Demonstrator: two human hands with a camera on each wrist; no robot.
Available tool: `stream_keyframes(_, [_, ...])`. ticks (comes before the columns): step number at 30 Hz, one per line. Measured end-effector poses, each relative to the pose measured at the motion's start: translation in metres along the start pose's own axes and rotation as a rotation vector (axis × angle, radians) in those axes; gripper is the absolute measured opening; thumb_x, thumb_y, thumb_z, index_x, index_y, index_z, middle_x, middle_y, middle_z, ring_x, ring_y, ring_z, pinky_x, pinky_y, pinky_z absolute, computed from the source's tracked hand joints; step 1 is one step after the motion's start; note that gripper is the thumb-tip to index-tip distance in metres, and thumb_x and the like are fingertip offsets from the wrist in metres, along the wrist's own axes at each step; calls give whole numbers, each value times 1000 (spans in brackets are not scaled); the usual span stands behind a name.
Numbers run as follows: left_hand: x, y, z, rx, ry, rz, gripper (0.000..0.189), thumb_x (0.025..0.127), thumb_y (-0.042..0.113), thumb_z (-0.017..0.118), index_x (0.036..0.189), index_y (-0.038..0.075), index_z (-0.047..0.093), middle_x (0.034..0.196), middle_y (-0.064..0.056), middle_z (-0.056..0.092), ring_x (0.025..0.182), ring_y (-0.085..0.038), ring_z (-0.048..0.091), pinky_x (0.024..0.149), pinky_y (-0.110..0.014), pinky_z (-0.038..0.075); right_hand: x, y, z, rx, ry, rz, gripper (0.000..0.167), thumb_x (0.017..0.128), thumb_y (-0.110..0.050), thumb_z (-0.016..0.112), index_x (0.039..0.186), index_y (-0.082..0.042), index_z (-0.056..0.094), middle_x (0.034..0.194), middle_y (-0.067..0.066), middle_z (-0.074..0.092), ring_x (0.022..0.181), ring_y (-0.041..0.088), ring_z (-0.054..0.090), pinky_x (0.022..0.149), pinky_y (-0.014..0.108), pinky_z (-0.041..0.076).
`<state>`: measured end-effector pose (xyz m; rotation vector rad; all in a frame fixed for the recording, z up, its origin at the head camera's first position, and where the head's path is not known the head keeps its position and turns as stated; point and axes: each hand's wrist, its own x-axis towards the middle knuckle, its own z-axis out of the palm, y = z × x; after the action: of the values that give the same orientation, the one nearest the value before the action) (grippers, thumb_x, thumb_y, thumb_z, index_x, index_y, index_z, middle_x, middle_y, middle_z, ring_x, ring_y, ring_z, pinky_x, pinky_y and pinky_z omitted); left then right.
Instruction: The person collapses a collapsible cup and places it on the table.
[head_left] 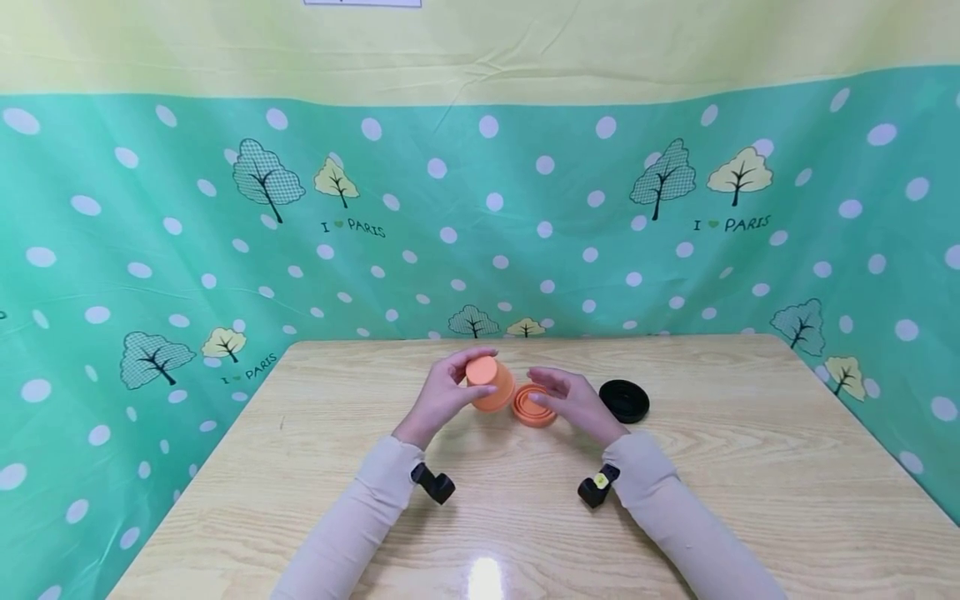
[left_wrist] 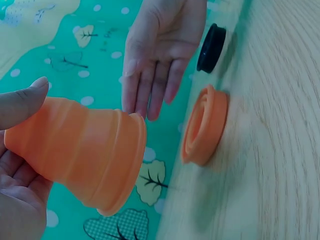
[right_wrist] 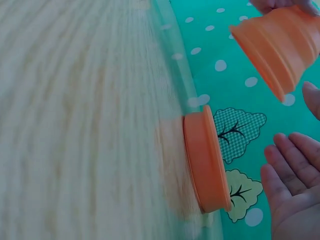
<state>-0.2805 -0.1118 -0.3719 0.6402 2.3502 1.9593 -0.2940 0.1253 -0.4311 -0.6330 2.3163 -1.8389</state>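
Note:
My left hand [head_left: 442,396] grips an extended orange collapsible cup [left_wrist: 95,150] by its narrow base, thumb on one side and fingers on the other. The cup is tilted, its wide rim turned down and toward the right, held above the table. A second orange collapsible cup [head_left: 535,406], folded flat into rings, lies on the table just right of it. My right hand [head_left: 573,400] hovers over the folded cup with fingers extended and nothing in its grasp. In the left wrist view its palm faces the held cup, fingertips near the rim.
A round black collapsible piece [head_left: 624,402] lies on the wooden table [head_left: 337,467] to the right of my right hand. A green dotted cloth [head_left: 495,225] with printed trees hangs behind the table and along its sides.

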Motion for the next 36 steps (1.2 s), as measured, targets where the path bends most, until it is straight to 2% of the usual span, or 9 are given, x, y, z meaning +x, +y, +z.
stream_keyframes(4, [-5, 17, 6, 13, -26, 34, 52, 78, -3, 72, 127, -3, 55, 130, -16, 56, 122, -27, 51, 104, -40, 39, -1, -1, 0, 1, 3, 11, 60, 89, -26, 67, 137, 1, 44, 137, 18, 50, 125, 30, 48, 100, 35, 43])
stream_keyframes(10, [-6, 24, 17, -7, -57, 77, 51, 78, -3, 73, 126, -4, 55, 129, -17, 57, 119, -25, 53, 101, -39, 41, -3, -7, 0, 27, 10, 18, 55, 89, -28, 66, 136, -4, 49, 134, 14, 54, 120, 26, 53, 95, 30, 47])
stream_keyframes(16, [-5, 25, 25, -22, -66, 79, 52, 77, -4, 73, 126, -3, 56, 128, -14, 58, 119, -24, 53, 101, -38, 42, -6, -7, -3, 53, 13, 19, 52, 91, -26, 63, 135, -2, 49, 132, 18, 54, 118, 27, 55, 92, 26, 48])
stream_keyframes(20, [-5, 23, 27, -18, -76, 76, 52, 77, -3, 74, 126, -1, 57, 128, -14, 58, 119, -24, 52, 100, -35, 42, -7, -9, -4, 86, 20, 36, 49, 93, -22, 61, 135, 1, 49, 131, 19, 55, 116, 22, 56, 91, 24, 48])
stream_keyframes(27, [-5, 24, 30, 9, -90, 102, 52, 76, -4, 74, 125, -3, 57, 127, -16, 59, 121, -26, 51, 102, -39, 41, -8, -13, -5, 180, 8, 52, 51, 92, -16, 62, 134, 7, 45, 127, 25, 55, 100, 11, 63, 87, 29, 52])
stream_keyframes(30, [-6, 24, 31, 23, -108, 118, 52, 77, -5, 74, 126, -4, 56, 127, -18, 58, 122, -28, 50, 103, -42, 39, -9, -11, -5, 232, -1, 65, 51, 92, -14, 61, 136, 6, 43, 126, 22, 56, 96, 10, 63, 84, 29, 53])
stream_keyframes(36, [-6, 24, 31, 18, -143, 102, 53, 78, -3, 73, 128, -2, 55, 130, -16, 56, 127, -27, 46, 106, -44, 35, -8, -4, -4, 360, 3, 87, 51, 94, -6, 57, 139, 6, 37, 121, 11, 57, 97, 13, 63, 85, 29, 53])
